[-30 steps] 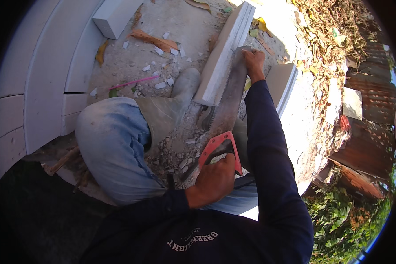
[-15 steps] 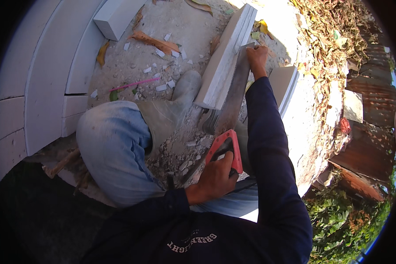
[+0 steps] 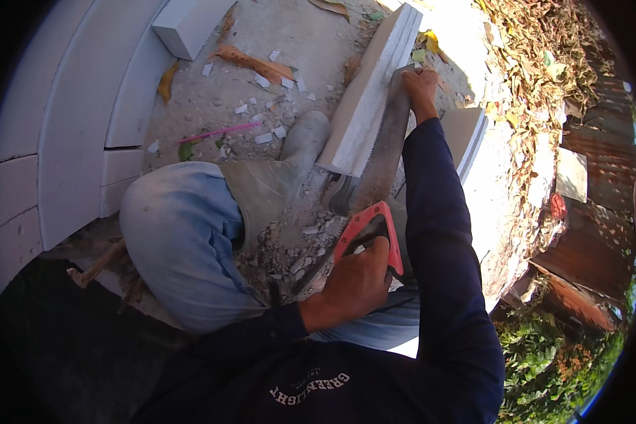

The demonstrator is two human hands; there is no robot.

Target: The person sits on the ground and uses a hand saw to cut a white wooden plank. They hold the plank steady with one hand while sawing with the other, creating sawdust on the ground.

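A hand saw (image 3: 389,145) with a red and black handle lies lengthwise along the right side of a pale grey block (image 3: 364,95). Its toothed edge is against or very near the block's side. My left hand (image 3: 353,283) is wrapped around the handle, low in the view. Up at the far end, my right hand (image 3: 421,86) grips the blade's tip between thumb and fingers. The block is tilted, with its near end just past my boot (image 3: 307,134). Part of the blade's tip is hidden by my right fingers.
Pale blocks form a wall (image 3: 78,134) at the left, with one loose block (image 3: 187,32) beside it. Another block (image 3: 461,134) lies right of my forearm. White chips (image 3: 263,138), a pink straw (image 3: 226,131) and rubble surround my legs. Dry leaves (image 3: 537,78) cover the far right.
The saw and both hands have shifted slightly to the right, the handle tilting a little. The grip of each hand is the same.
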